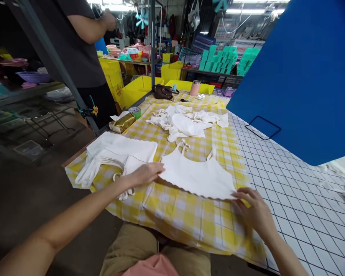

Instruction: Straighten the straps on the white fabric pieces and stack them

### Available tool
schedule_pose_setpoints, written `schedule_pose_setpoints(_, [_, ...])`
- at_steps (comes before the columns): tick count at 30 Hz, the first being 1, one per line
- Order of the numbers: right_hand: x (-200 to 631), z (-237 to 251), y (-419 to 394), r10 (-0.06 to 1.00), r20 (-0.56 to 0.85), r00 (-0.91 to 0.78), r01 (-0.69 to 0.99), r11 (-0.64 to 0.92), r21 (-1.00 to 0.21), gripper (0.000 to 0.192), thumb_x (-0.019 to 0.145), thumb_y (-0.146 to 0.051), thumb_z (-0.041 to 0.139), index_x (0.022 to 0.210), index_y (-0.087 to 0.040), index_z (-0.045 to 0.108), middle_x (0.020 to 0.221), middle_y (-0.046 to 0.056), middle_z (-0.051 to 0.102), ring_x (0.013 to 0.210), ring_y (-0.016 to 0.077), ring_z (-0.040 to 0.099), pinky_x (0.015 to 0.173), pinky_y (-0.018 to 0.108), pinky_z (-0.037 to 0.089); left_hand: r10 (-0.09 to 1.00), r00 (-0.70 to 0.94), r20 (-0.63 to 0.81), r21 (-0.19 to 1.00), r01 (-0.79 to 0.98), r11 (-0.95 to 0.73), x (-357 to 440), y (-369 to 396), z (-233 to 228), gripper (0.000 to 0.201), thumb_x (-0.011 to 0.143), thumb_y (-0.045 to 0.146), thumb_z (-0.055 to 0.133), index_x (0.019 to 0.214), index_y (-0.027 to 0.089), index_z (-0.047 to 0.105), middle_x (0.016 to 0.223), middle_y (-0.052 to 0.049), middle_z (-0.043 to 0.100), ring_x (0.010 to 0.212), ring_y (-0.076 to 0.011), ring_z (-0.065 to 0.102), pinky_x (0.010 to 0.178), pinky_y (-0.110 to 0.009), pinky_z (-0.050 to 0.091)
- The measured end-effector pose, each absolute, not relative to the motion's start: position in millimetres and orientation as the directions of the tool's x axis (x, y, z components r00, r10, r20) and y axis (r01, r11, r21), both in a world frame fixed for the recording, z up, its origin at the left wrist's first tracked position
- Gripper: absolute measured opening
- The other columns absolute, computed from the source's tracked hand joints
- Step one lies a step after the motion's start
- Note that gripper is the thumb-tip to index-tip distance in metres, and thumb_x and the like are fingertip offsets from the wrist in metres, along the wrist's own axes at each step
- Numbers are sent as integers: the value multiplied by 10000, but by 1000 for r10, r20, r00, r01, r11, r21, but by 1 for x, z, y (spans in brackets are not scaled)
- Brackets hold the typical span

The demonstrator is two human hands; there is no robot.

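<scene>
On a yellow-checked tabletop (172, 207), a loose white heap (186, 124) at the seated worker's (129, 249) 12 o'clock looks yet to be handled, a neat stack (123, 147) at 11 seems finished, and one camisole (197, 174) lies spread at 1, hem corners pinched by left hand (148, 172) and right hand (254, 209).

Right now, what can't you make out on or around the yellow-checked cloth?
Head view throughout:
Underside of the white strappy fabric top: hidden by its upper face.
Its near-left corner: partly covered by the left hand.
Piece count in the folded white fabric pile: overlapping layers hide it.
Large flat blue panel: cut off at top and right.
</scene>
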State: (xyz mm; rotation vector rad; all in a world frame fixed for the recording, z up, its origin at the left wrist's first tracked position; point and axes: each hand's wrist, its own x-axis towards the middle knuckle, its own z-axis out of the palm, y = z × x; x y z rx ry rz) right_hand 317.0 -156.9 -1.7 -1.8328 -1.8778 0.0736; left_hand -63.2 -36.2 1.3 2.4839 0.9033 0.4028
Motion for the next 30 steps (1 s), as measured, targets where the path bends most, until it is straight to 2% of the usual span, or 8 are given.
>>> schedule_pose_setpoints(3, [319,-28,-180,965,263,16,936,78,-344,266,794,-398,441,776,-265,670,917,61,633,889,243,573,615,351,502,590,800,111,466,482,-742,-73,-57,-23,286,806,79,452,1051,179,561,1176,-90,596,1167,-202,503,993,-353,389])
schedule_pose_setpoints(7, [325,-33,-190,966,255,44,950,38,-309,286,795,-363,428,926,-264,663,1013,57,621,941,248,562,636,353,508,610,780,139,465,493,-735,-75,-61,-31,388,799,80,478,1179,153,515,1234,-109,561,1156,-208,514,981,-354,417])
schedule_pose_setpoints(9, [327,-34,-188,966,254,45,954,35,-299,307,794,-353,422,965,-268,662,1035,52,617,952,247,559,645,353,508,615,775,145,471,492,-732,-73,-57,-32,378,809,80,467,1168,165,545,1264,-100,544,1176,-196,503,994,-345,412])
schedule_pose_setpoints(13, [329,-37,-183,957,282,61,947,34,-319,294,792,-374,425,876,-270,687,1002,48,624,926,241,565,675,365,506,628,770,115,472,514,-717,-70,-53,-32,312,822,82,459,1046,189,648,1269,-82,544,1190,-183,494,996,-322,413])
schedule_pose_setpoints(20, [326,-37,-181,952,292,92,929,24,-370,275,776,-396,449,815,-280,696,967,50,632,891,245,583,686,384,509,680,731,53,505,568,-650,-69,-53,-31,335,789,68,481,1024,211,672,1265,-67,543,1193,-185,491,991,-322,412])
schedule_pose_setpoints(23, [322,-24,-182,943,308,128,910,12,-413,269,776,-393,449,806,-276,689,994,60,628,896,254,588,668,388,512,719,691,75,571,562,-599,-68,-52,-23,348,764,53,463,972,219,687,1198,-41,599,1165,-166,517,988,-308,411])
schedule_pose_setpoints(26, [312,6,-184,924,320,209,853,-12,-522,245,769,-402,470,821,-269,669,1050,69,612,920,266,590,597,358,512,769,622,148,715,470,-517,-68,-51,4,326,760,79,442,925,200,695,1123,-37,646,1103,-163,566,969,-291,421])
schedule_pose_setpoints(30, [291,63,-191,883,331,332,696,7,-718,205,754,-444,539,830,-286,644,1029,68,625,1022,300,551,672,392,511,827,525,201,853,321,-411,-73,-54,59,213,793,280,518,844,170,693,924,-34,700,907,-187,641,825,-267,484])
